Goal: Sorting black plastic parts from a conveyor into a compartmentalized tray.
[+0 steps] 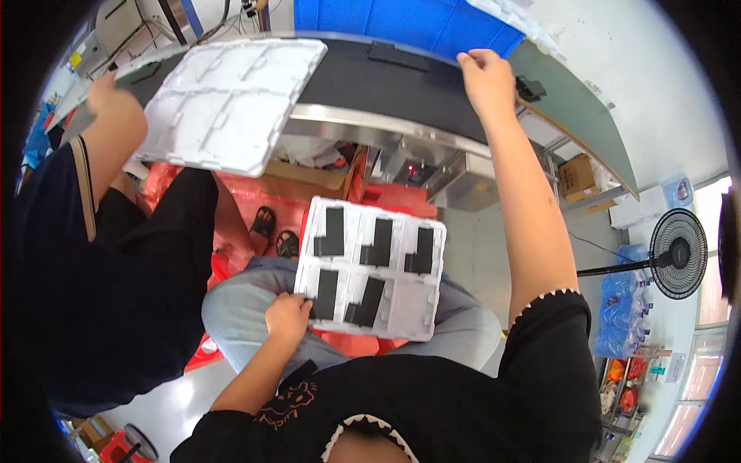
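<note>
A white plastic tray [414, 309] with moulded compartments rests across my lap. Flat black L-shaped pieces [376, 245] lie singly in several of its compartments; the one at the lower right holds none. My left hand [289, 316] grips the tray's left edge, fingers curled round the rim. Stretched out far to the right, my right hand [489, 76] is over the far side of the black conveyor belt [363, 85], its thumb and fingers pinched together. Whatever may be between those fingertips is too small to make out. A flat black piece [397, 56] lies on the belt left of it.
Another white tray [224, 108] sits tilted over the belt's left part, beside a co-worker's arm [116, 123]. Behind the belt stands a blue bin [401, 23]. A dark block [530, 89] sits right of my right hand. A black fan [678, 253] is at far right.
</note>
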The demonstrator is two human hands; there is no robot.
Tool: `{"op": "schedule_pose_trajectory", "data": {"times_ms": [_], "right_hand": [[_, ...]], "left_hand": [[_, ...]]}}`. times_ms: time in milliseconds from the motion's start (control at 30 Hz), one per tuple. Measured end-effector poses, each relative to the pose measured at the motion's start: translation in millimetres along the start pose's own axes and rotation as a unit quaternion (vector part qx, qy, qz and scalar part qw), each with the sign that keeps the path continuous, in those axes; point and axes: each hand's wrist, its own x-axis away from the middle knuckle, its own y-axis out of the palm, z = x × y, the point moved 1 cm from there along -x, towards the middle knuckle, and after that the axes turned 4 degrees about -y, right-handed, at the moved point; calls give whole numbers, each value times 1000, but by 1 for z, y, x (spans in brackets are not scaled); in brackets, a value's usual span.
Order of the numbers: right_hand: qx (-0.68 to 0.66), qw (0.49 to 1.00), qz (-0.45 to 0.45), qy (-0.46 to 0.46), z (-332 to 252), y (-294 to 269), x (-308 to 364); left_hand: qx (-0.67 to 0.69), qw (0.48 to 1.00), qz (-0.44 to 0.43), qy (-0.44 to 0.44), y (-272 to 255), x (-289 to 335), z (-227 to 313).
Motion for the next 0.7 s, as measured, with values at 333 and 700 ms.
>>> {"op": "schedule_pose_trajectory", "data": {"times_ms": [333,700], "right_hand": [[182,905,-262,281,-19,62,-48],[-469,865,58,166,84,-17,-19]], "left_hand": [[-57,995,-9,81,6,-19,8],[-4,991,128,40,24,-2,-1]]}}
